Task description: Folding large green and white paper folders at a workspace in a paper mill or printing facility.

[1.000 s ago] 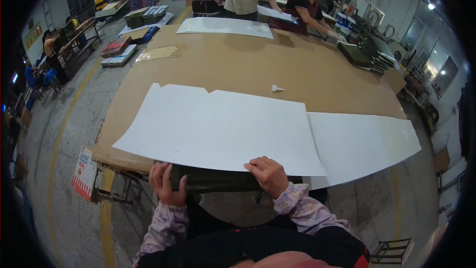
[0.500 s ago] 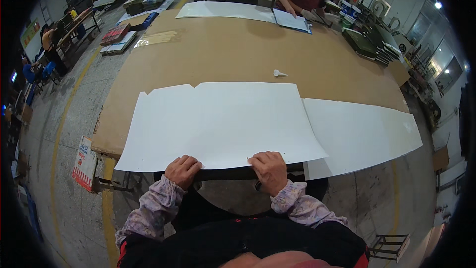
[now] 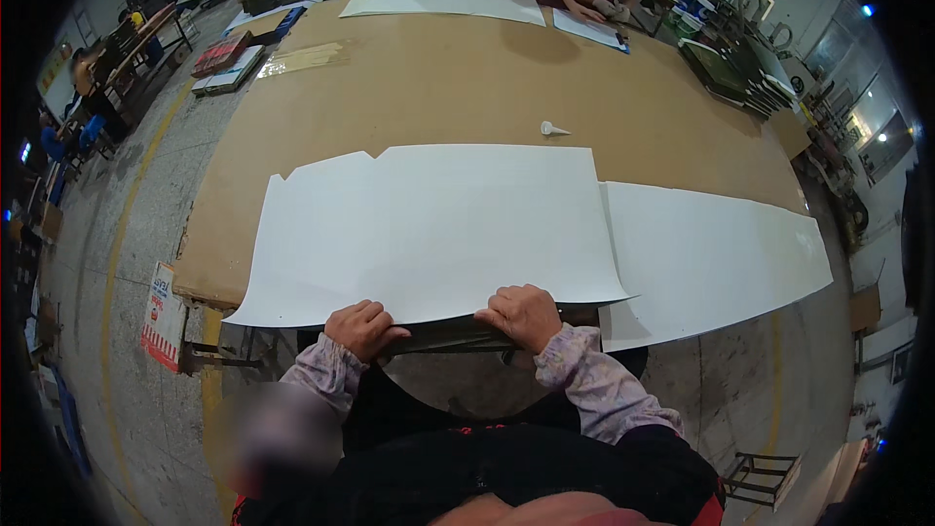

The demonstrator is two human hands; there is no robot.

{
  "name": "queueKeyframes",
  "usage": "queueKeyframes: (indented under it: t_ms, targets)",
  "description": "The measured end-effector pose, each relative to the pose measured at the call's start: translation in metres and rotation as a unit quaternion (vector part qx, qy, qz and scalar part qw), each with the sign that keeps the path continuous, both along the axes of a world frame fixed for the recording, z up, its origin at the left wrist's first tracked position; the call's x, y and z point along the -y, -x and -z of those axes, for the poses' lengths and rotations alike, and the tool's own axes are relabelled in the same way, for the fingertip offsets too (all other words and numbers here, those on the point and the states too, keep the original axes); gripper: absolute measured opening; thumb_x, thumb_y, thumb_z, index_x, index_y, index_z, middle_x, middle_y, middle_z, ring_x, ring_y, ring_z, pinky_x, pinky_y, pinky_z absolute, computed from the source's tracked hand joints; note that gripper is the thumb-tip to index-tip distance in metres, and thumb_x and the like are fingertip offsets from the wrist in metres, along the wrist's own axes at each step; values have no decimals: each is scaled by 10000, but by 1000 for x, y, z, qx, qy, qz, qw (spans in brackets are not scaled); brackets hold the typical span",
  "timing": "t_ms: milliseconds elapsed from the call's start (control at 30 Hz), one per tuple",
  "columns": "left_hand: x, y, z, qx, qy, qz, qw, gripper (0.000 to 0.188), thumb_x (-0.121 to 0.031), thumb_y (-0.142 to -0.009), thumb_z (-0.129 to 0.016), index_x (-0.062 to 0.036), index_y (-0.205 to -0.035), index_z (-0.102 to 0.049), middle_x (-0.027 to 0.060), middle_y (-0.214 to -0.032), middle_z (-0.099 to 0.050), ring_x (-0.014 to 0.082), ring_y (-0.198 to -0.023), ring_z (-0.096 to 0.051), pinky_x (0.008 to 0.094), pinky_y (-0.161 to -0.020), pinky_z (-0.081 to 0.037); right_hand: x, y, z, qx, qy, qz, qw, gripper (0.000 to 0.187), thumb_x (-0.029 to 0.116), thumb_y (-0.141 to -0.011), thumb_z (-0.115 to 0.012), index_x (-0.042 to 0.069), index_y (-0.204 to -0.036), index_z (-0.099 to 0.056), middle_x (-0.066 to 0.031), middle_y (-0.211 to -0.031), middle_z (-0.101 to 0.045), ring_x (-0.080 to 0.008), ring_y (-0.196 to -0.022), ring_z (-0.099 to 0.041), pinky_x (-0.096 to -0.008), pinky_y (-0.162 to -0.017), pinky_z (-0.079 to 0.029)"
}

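A large white sheet (image 3: 429,224) lies on the brown table in front of me, its far edge notched in two places toward the left. My left hand (image 3: 360,329) is closed on the near edge, left of the middle, with its thumb pointing inward. Farther right along that edge, my right hand (image 3: 526,316) grips the sheet too, its fingers curled. Between and beside the hands the near edge bends and overhangs the table. A second white sheet (image 3: 711,253) lies at the right, partly beneath the first.
A small white nozzle-like cone (image 3: 552,129) lies on the brown tabletop (image 3: 419,88) beyond the sheet. Across the table are another white sheet (image 3: 438,0), a clipboard with paper (image 3: 589,27) and several people. Dark stacked panels (image 3: 726,73) stand at the far right, a red-and-white carton (image 3: 164,321) at the left.
The sheet's near edge has become more curved, with my hands still on it. My hands sit slightly higher in the picture. Across the table, a person's hand and the clipboard have shifted.
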State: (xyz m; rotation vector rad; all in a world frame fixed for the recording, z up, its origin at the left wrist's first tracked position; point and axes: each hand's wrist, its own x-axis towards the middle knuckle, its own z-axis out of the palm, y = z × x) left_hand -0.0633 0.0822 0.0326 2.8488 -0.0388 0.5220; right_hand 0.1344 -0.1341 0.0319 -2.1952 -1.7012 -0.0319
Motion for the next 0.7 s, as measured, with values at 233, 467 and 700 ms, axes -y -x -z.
queueKeyframes:
  t_ms: [233, 467, 700]
  targets:
    - [19, -30, 2, -136, 6, -103, 985, 346, -423, -802, -601, -81, -807, -551, 62, -749, -546, 231, -768, -570, 347, -657, -467, -22, -1, 21, 15, -6, 41, 999, 275, 332, -823, -577, 124, -1001, -559, -73, -1066, -507, -233, -1025, -480, -398, -861, -375]
    - [47, -50, 30, -165, -41, -46, 984, 585, -398, -829, -550, -163, -1340, -389, 129, -1407, -285, 328, -1341, -184, 555, -1063, -121, -34, 5, 34, 24, 56, -1, 998, 523, 316, -904, -447, 183, -1390, -306, -72, -1459, -238, -265, -1358, -179, -495, -1087, -141]
    - [6, 0, 35, -169, -89, -278, 942, 645, -491, -828, -491, -198, -1382, -338, 118, -1479, -175, 338, -1374, -77, 625, -1047, 1, -32, 2, 33, 21, 58, -2, 998, 568, 462, -921, -359, 169, -1402, -280, -71, -1466, -225, -268, -1360, -168, -479, -1100, -106]
